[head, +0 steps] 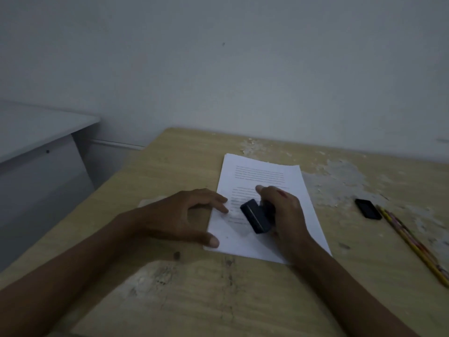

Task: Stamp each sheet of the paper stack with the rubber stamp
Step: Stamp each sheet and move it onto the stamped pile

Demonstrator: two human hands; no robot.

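Worn wooden desk (243,300) against grey wall (243,69)

Bare forearms; sleeveless, ringless hands (192,215)

Dim light falls on a bare grey wall (243,69). A worn wooden tabletop (194,300) stands against it, a pale cabinet (36,147) beside its left edge.
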